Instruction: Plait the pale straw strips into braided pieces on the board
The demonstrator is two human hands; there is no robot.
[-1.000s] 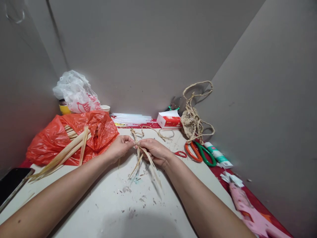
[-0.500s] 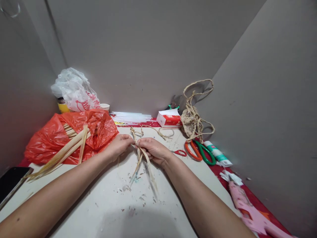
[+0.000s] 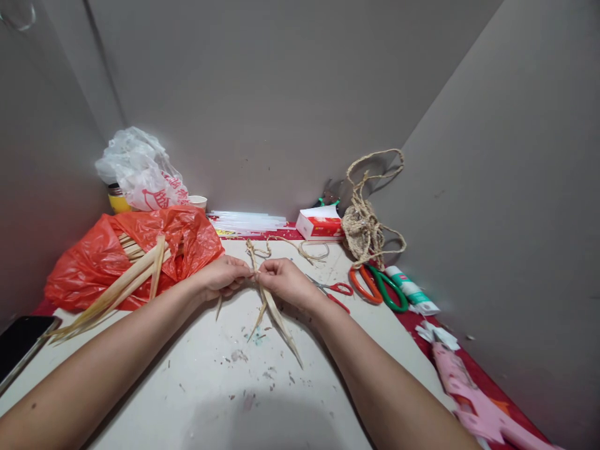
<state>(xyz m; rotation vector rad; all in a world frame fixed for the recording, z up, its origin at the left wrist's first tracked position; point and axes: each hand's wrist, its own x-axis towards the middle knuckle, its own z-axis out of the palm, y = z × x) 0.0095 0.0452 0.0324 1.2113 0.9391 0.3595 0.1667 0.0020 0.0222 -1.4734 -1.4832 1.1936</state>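
Scissors (image 3: 332,287) at 3 o'clock from your right hand (image 3: 285,281) now show both red loops; half a second ago just one peeked out. That hand and your left hand (image 3: 227,275) each have a pinching grip on the fibre braid (image 3: 252,254), 12 o'clock from you. Off-white tabletop (image 3: 201,350), scattered scraps (image 3: 239,355), grey walls (image 3: 262,94) from 9 to 3.

Our left arm (image 3: 122,350) points towards two o'clock, our right arm (image 3: 375,365) towards ten; our left hand (image 3: 227,274) and right hand (image 3: 287,282) nearly meet, both curled in a pinch.
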